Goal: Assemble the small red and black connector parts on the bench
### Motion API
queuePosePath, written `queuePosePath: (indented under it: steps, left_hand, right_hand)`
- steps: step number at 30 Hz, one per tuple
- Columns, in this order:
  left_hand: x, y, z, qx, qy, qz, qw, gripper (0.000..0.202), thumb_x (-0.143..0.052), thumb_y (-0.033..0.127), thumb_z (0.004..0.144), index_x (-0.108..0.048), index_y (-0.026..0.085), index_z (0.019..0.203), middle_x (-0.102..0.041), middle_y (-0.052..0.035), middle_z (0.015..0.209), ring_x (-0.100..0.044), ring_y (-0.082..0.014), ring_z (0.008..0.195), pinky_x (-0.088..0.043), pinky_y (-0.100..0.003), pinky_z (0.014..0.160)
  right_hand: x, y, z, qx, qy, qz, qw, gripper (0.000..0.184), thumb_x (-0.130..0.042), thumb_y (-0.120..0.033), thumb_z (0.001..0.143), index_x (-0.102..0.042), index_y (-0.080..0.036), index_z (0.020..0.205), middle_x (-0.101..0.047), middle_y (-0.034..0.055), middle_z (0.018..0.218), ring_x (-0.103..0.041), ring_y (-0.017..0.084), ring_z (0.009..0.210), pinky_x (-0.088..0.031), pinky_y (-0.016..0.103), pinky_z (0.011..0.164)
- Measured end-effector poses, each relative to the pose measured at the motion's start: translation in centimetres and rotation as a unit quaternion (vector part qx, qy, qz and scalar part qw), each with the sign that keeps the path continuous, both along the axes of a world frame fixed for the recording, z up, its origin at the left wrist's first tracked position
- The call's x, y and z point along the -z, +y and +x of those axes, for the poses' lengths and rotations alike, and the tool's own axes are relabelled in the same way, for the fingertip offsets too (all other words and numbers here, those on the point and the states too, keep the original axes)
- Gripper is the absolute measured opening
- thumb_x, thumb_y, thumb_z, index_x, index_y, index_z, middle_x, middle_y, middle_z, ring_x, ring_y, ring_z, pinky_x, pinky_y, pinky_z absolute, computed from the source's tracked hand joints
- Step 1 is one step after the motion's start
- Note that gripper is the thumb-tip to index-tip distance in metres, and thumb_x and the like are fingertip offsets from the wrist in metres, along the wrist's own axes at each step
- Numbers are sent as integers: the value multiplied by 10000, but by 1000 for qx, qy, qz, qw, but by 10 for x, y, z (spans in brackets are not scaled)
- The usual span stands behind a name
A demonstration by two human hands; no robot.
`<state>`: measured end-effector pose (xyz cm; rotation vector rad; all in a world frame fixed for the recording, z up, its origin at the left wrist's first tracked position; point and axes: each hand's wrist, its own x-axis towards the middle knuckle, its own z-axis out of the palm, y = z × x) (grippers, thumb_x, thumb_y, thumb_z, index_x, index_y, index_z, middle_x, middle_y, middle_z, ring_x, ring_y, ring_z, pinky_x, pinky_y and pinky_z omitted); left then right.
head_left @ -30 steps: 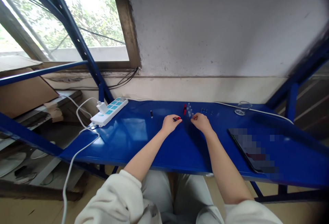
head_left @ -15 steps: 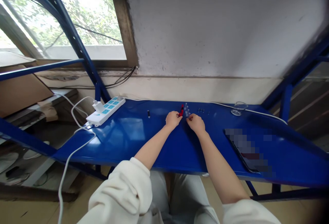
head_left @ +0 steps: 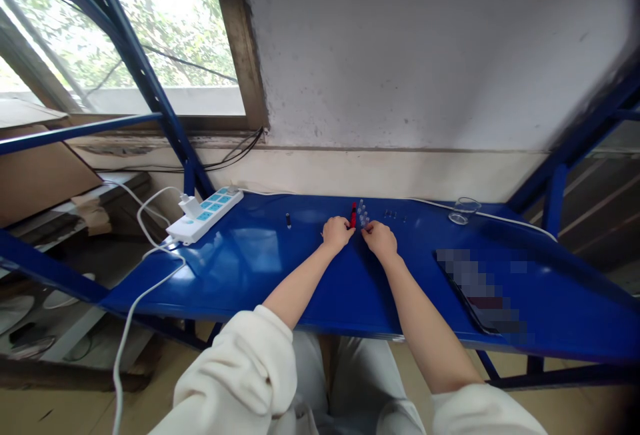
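Observation:
On the blue table my left hand (head_left: 337, 232) is closed, its thumb and fingertips at the near end of a line of small red pieces (head_left: 353, 214) with a dark part among them. Just right of this line lie several small clear plastic pieces (head_left: 362, 212). My right hand (head_left: 381, 240) is closed in a pinch at their near end; its fingers hide what is between them. The two hands are close together but apart. Farther right are several tiny dark or clear pieces (head_left: 390, 214), too small to name.
A short black-and-clear cylinder (head_left: 288, 221) stands to the left. A white power strip (head_left: 205, 216) with a plug and cable lies at the table's left end. To the right are a clear round container (head_left: 459, 218) and a dark tablet-like slab (head_left: 467, 295), partly blurred. Behind rises a wall.
The red piece at my left fingertips has turned from a slant to more in line with the others. My right hand stays nearly in place. The view has shifted slightly.

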<state>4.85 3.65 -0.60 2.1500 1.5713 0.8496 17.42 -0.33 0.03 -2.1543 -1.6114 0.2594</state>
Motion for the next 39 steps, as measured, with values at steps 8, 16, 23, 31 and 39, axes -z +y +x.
queuePosePath:
  steps: [8,16,23,31,39]
  left_hand:
    - [-14,-16,-36,-1,35,72,997,278,-487,314,800,-595,178,1017,-626,-74,782,-578,-199,785,-418,-251,646]
    - [-31,-34,-91,-169,37,97,980,390,-363,330,865,-437,212,1230,-638,-81,810,-606,-202,770,-408,-250,661]
    - [-27,-21,-120,-259,10,57,964,474,-378,358,850,-369,194,1295,-645,-132,804,-615,-256,756,-418,-321,678]
    - [-17,-16,-126,-235,1,63,970,319,-390,307,849,-529,228,1125,-628,-120,974,-591,-236,864,-419,-300,694]
    - [-13,-9,-108,-41,-317,-26,947,241,-477,346,791,-558,158,920,-629,-23,698,-456,-64,395,-382,-212,456]
  right_hand:
    - [-1,0,-2,1,-6,-25,1000,197,-491,-329,779,-608,-203,876,-649,96,863,-613,227,807,-409,268,595]
    - [-6,-5,-3,-1,-52,-35,998,198,-517,-326,771,-596,-157,837,-630,129,834,-611,232,755,-404,270,554]
    - [-14,-12,-16,-137,-37,38,989,371,-428,-391,817,-481,-188,511,-510,50,503,-496,144,472,-282,243,434]
    - [-10,-14,-29,-234,-16,91,968,399,-369,-440,831,-452,-196,526,-416,-8,449,-366,101,408,-232,231,441]
    - [-13,-16,-37,-228,94,126,961,348,-307,-462,862,-516,-206,751,-525,-3,577,-488,132,521,-329,223,521]
